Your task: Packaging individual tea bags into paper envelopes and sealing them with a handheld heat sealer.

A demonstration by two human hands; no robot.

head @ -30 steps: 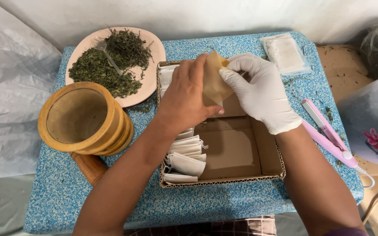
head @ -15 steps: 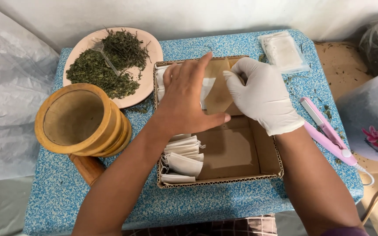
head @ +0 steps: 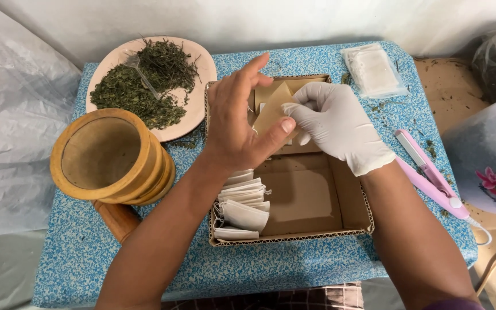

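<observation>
My bare left hand (head: 237, 117) and my white-gloved right hand (head: 340, 126) meet over the far half of an open cardboard box (head: 294, 236). Both pinch a tan paper sachet (head: 271, 110): the left thumb presses its lower edge, the gloved fingers curl on its right side. A row of white filled tea bags (head: 242, 208) stands along the box's left wall, below my left wrist. The box's right half shows bare cardboard.
A pink plate (head: 186, 123) of dried green herbs with a small spoon sits at the back left. A wooden mortar (head: 110, 156) stands at left. A clear packet of white bags (head: 373, 70) lies at the back right, a pink handheld sealer (head: 429, 172) at right.
The sachet has come down from a raised, upright position to sit lower over the box. My left hand shifted from covering it to pinching its lower edge with the thumb.
</observation>
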